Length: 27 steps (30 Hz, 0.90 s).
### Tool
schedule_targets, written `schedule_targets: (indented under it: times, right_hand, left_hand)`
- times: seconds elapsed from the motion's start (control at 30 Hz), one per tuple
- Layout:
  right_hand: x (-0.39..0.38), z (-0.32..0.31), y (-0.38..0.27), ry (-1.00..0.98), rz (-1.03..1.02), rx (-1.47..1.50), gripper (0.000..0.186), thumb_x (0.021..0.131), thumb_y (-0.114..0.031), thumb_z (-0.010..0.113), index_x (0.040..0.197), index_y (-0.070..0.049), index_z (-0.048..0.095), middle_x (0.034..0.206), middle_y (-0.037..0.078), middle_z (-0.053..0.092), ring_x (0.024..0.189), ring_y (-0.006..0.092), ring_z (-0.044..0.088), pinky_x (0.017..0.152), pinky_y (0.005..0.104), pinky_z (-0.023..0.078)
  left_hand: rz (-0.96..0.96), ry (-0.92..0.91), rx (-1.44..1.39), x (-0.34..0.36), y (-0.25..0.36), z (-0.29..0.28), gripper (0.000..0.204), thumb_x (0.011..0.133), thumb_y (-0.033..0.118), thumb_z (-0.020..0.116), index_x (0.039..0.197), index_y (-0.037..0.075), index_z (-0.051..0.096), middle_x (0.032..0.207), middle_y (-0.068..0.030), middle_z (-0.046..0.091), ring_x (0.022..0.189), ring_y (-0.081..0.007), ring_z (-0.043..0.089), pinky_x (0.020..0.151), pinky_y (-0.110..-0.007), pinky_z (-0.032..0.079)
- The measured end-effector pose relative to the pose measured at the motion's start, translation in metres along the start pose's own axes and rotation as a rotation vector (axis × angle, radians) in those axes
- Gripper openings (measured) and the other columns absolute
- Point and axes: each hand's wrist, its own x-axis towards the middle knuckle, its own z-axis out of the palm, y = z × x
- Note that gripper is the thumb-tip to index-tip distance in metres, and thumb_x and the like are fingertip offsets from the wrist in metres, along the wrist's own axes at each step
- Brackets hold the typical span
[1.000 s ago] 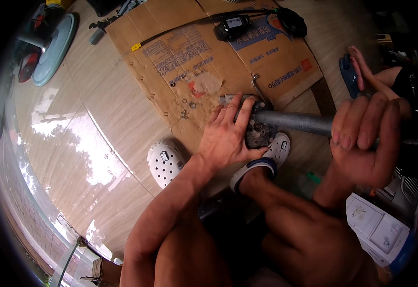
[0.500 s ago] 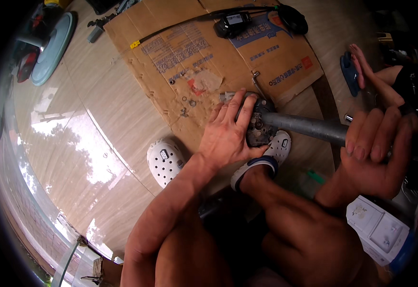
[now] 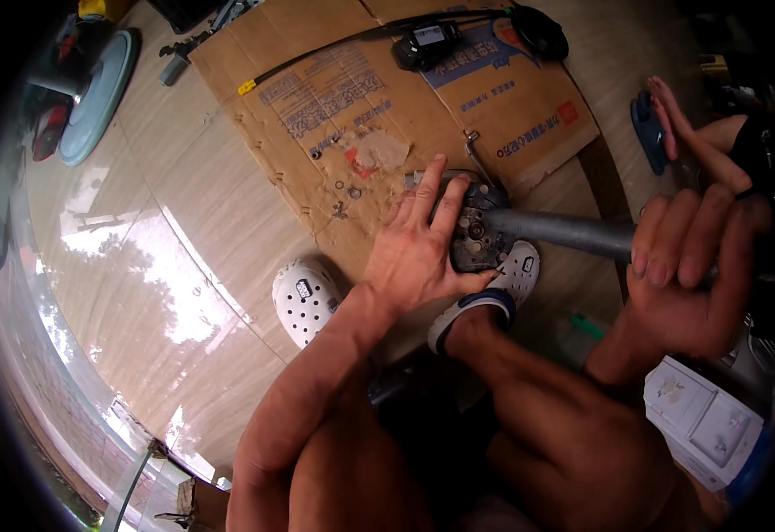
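Observation:
My left hand (image 3: 412, 257) braces a round, dark metal part (image 3: 476, 232), fingers spread over its upper side and thumb along its lower edge. The part is greasy, with several holes in its face, and sits at the near edge of the cardboard beside my right shoe. A grey metal pipe (image 3: 569, 232) reaches rightward from the part. My right hand (image 3: 684, 275) is wrapped round the pipe's outer end; what lies inside the fist is hidden. Just beyond the part lies an L-shaped wrench (image 3: 476, 155).
Flattened cardboard (image 3: 529, 160) covers the floor ahead, holding a black cable (image 3: 334, 46), a black device (image 3: 427, 46), a small nut (image 3: 315, 153) and small bolts (image 3: 340, 210). White clogs (image 3: 303, 301) are on my feet. Another person's foot (image 3: 662, 115) is at right, above a white box (image 3: 702, 426).
My right hand and the pipe's outer end have shifted slightly left. The fingers of my left hand have moved a little on the metal part. The whole view has shifted slightly.

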Motion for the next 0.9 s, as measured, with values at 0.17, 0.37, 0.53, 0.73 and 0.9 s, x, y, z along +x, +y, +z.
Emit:
schedule_targets:
  times: [0.17,0.37,0.53,0.73,0.9]
  right_hand:
    - [-0.003,-0.008,-0.007,-0.062,-0.047,0.029,0.028,0.108,-0.015,0.035,0.081,-0.009,0.038,0.069,0.005,0.039,0.053,0.0133,0.037,0.054,0.0293,0.038]
    - [0.0,-0.006,-0.003,-0.01,0.003,-0.006,0.025,0.107,-0.014,0.037,0.083,-0.009,0.039,0.068,0.004,0.039,0.053,0.0127,0.036,0.054,0.0296,0.038]
    - [-0.006,-0.007,-0.006,-0.023,-0.008,0.098,0.024,0.107,-0.014,0.038,0.083,-0.009,0.038,0.068,0.003,0.038,0.052,0.0128,0.036,0.054,0.0297,0.038]
    - [-0.004,-0.011,-0.011,-0.045,0.003,-0.03,0.025,0.107,-0.016,0.039,0.083,-0.009,0.039,0.067,0.004,0.039,0.052,0.0128,0.035,0.053,0.0293,0.037]
    - [-0.008,0.0,-0.007,0.01,-0.008,0.014,0.026,0.107,-0.016,0.038,0.082,-0.01,0.038,0.068,0.004,0.038,0.053,0.0125,0.036,0.053,0.0289,0.037]
  left_hand:
    - [0.016,-0.005,0.008,0.0,-0.003,0.002,0.11,0.068,0.062,0.082,0.151,0.002,0.041,0.156,-0.0262,0.04,0.125,-0.0483,0.056,0.11,-0.05,0.046]
    - [0.013,-0.031,-0.032,0.002,-0.001,0.0,0.111,0.067,0.057,0.085,0.152,0.002,0.039,0.149,-0.0244,0.046,0.125,-0.0467,0.056,0.107,-0.049,0.049]
    - [0.045,-0.015,-0.015,0.006,0.001,0.003,0.11,0.067,0.053,0.085,0.153,0.003,0.038,0.149,-0.0245,0.046,0.125,-0.0462,0.056,0.104,-0.049,0.05]
    - [0.028,-0.025,-0.045,0.005,-0.001,0.001,0.111,0.067,0.054,0.085,0.153,0.004,0.037,0.151,-0.0261,0.044,0.126,-0.046,0.056,0.104,-0.049,0.051]
    - [0.036,-0.022,0.005,0.003,-0.003,0.001,0.11,0.067,0.058,0.084,0.153,0.005,0.04,0.154,-0.0264,0.042,0.127,-0.047,0.055,0.106,-0.05,0.049]
